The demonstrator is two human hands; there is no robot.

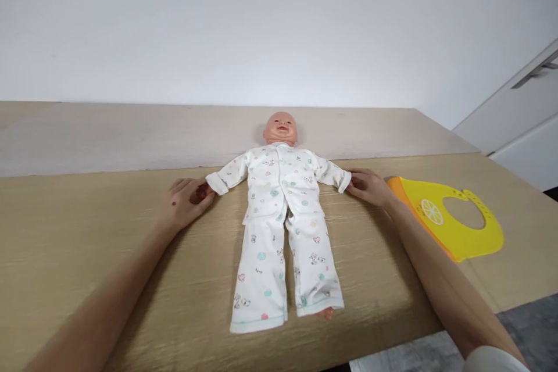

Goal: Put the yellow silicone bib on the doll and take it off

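A baby doll (281,186) lies on its back, head away from me, in a white printed jacket and trousers. Its arms are spread to both sides. At the cuff on the left, my left hand (187,200) is closed with thumb and fingers around the doll's small hand. On the other side, my right hand (368,186) pinches the doll's other hand at the sleeve end. Both doll hands are mostly hidden by my fingers. One foot of the doll shows slightly below a trouser leg; the other is covered.
A yellow silicone bib (462,238) with an orange edge and white citrus print lies right of my right forearm. The wood-grain table (87,221) has a paler strip along its back, against a white wall (218,29). A grey floor shows at the lower right.
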